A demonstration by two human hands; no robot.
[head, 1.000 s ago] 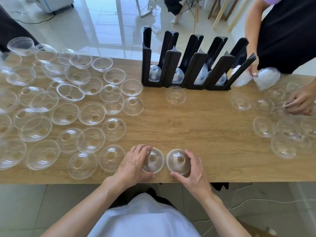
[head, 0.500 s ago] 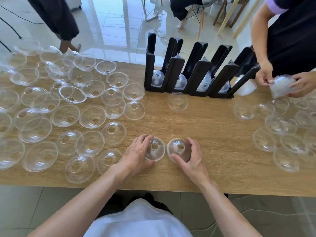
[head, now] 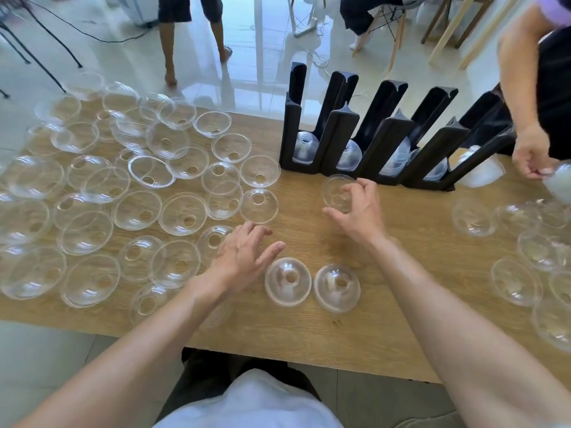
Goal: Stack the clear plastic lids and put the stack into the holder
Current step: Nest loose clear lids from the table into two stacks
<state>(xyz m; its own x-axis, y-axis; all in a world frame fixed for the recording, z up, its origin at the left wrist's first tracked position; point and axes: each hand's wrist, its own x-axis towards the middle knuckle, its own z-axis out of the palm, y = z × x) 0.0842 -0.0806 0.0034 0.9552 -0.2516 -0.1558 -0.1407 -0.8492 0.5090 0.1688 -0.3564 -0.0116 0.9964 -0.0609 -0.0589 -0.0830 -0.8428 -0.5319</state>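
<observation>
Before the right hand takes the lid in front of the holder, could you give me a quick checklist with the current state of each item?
1. Right hand free: ok, fingers open, nothing held.
2. Target lid reachable: ok, it lies alone in front of the holder, right at the fingertips.
3. Left hand free: ok, open and hovering by the left lids.
4. The two dome-up lids near the table edge: ok, side by side, released, not yet stacked.
5. Holder slots have room: cannot tell, each shows lids at the bottom.
6. Other person's hand clear: ok, far right.
</observation>
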